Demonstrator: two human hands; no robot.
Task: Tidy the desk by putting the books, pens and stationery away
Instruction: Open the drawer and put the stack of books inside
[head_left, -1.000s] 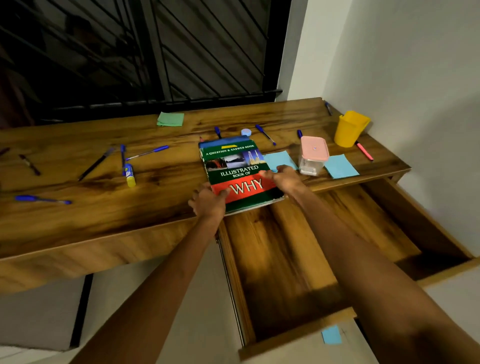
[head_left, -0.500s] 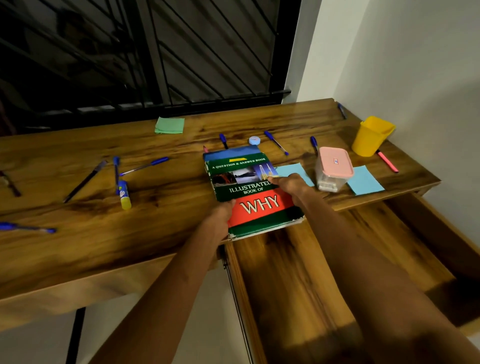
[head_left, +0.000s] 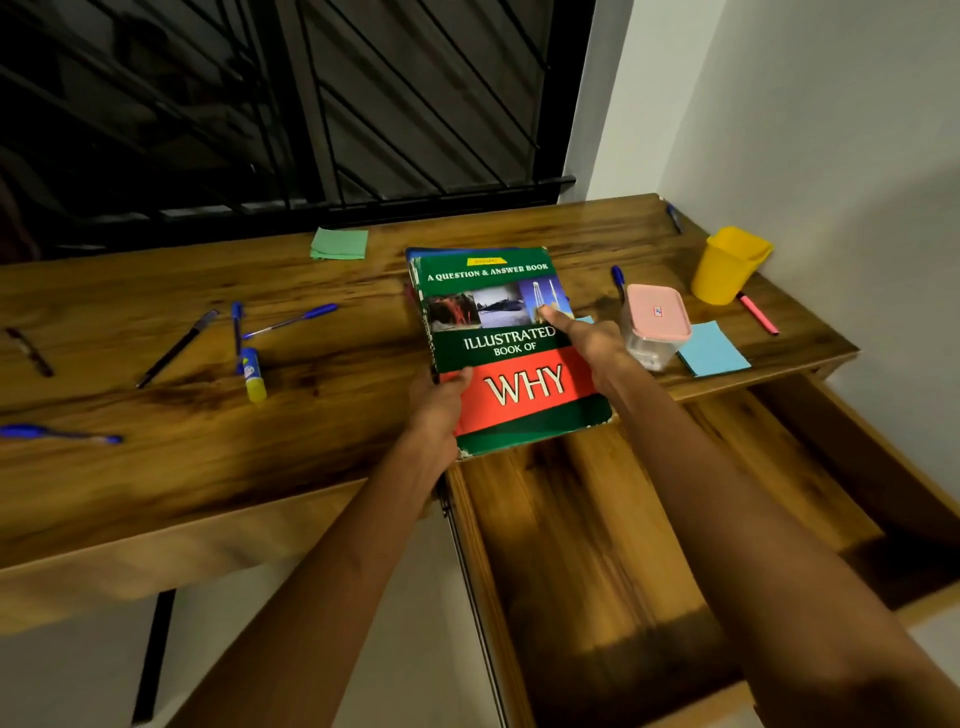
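our left hand (head_left: 439, 400) clamped on the green book (head_left: 506, 338) at its spine edge; our right hand (head_left: 587, 338) gripping its other edge; book's near corner over the open drawer (head_left: 613, 545); pink-lidded box (head_left: 655, 325) just right of book.

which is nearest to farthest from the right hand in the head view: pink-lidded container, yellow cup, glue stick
1. pink-lidded container, just right of the right hand
2. yellow cup, far right near the wall
3. glue stick, left, beyond the book
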